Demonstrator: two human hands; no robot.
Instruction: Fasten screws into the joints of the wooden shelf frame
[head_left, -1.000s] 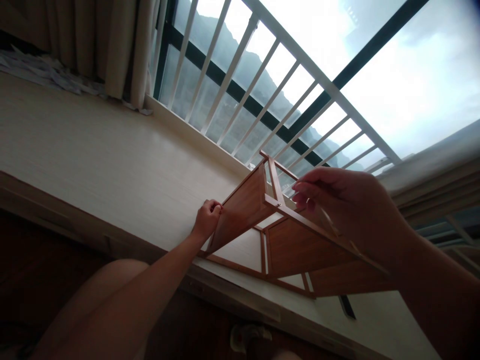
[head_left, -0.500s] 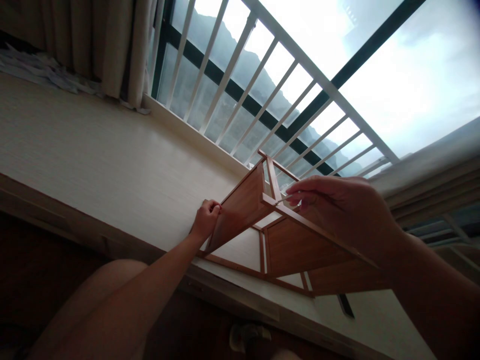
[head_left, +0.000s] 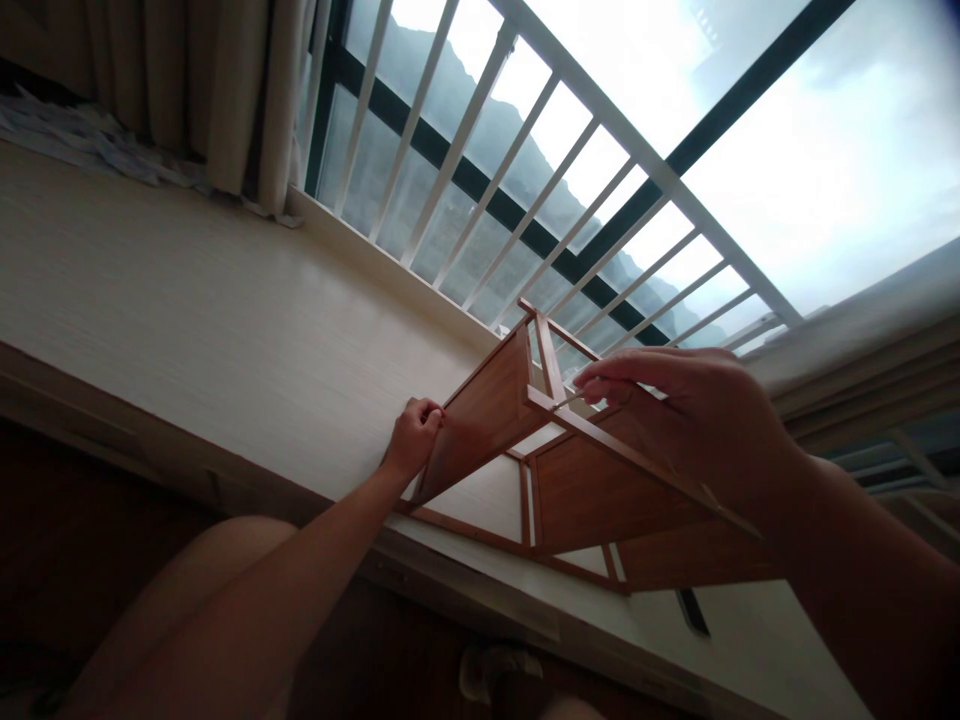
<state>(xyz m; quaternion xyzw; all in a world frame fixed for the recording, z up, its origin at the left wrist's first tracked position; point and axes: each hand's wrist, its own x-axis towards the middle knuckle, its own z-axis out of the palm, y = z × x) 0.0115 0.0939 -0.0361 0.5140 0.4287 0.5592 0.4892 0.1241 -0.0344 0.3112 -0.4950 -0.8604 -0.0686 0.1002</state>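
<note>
A brown wooden shelf rack (head_left: 600,490) lies on its side on the pale window ledge (head_left: 225,330). My left hand (head_left: 412,435) is closed on the edge of the rack's left board, holding it steady. My right hand (head_left: 690,415) hovers over the top rail with fingers pinched on a thin metal tool (head_left: 574,397), whose tip meets a joint in the rail. Exactly what the tool is I cannot make out.
White railing bars (head_left: 525,200) run across the window behind the rack. Beige curtains (head_left: 210,90) hang at the upper left, with crumpled paper (head_left: 90,145) below them. My knee (head_left: 225,560) shows at the lower left. A dark small object (head_left: 691,612) lies on the ledge by the rack.
My right hand has dropped slightly and brought the thin tool's tip onto the rail joint. My left hand and the rack have stayed in place.
</note>
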